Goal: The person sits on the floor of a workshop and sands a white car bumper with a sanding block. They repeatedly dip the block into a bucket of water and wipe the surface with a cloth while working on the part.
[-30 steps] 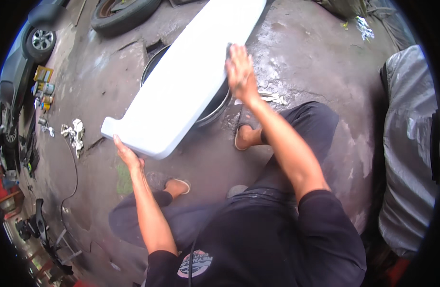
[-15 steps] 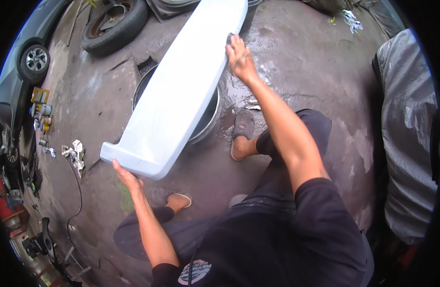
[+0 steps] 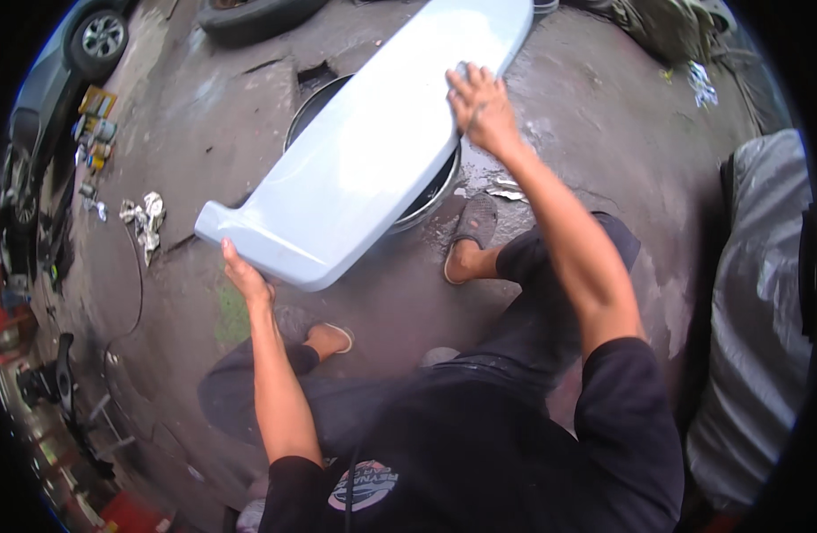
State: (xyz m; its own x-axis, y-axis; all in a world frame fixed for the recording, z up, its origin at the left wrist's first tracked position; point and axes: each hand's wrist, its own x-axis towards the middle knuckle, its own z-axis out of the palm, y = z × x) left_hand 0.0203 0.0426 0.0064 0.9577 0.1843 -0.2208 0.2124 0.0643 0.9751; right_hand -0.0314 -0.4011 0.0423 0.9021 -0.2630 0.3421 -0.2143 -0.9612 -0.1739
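Note:
A long, glossy pale grey-white car body panel (image 3: 337,169) lies slantwise in front of me, with a raised lip at its near left corner. My left hand (image 3: 247,274) grips its near edge, thumb on top and the other fingers hidden beneath. My right hand (image 3: 485,111) lies on the panel by its right edge, fingers slightly spread. Under those fingertips a small dark grey pad (image 3: 462,68) peeks out; most of it is covered. Below the panel stands a round dark tub (image 3: 429,202), mostly hidden.
A tyre (image 3: 257,19) lies at the far side. Crumpled paper (image 3: 145,222), several small cans (image 3: 97,138) and a parked car (image 3: 57,67) are on the left. A grey cover (image 3: 755,311) drapes something on the right. My sandalled foot (image 3: 470,235) is near the tub.
My right hand has shifted from the panel's right edge onto its top face. The panel lies at a flatter slant, and the view has shifted.

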